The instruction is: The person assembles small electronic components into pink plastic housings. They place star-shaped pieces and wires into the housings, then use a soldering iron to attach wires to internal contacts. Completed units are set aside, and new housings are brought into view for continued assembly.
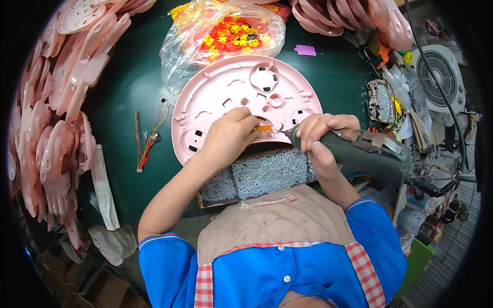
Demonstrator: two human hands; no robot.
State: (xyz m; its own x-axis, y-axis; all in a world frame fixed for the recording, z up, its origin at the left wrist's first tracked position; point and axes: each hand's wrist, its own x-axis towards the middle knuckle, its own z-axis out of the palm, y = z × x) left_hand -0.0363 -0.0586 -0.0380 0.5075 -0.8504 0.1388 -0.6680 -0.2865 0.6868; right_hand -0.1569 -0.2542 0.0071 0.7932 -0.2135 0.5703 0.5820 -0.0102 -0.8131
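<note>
A rounded pink plastic shell point(205, 102) lies inner side up on the table in front of me, with posts, slots and round openings. My right hand point(323, 136) is wrapped round a dark green power screwdriver point(359, 154), held nearly level. Its tip points left at the shell's near middle. With bent fingers my left hand point(233, 134) pinches a small orange part point(263, 128) against the shell, just left of the tip. The fingers hide some of that part. Right below the shell's near edge sits a tray of small silver screws point(269, 172).
Stacks of pink shells point(67, 113) rise at the left, and more pink shells point(354, 15) at the far right. A clear bag point(179, 56) holds red and yellow star-shaped pieces. Wires point(149, 141) lie left on the green table point(120, 102). A fan point(439, 77) stands right.
</note>
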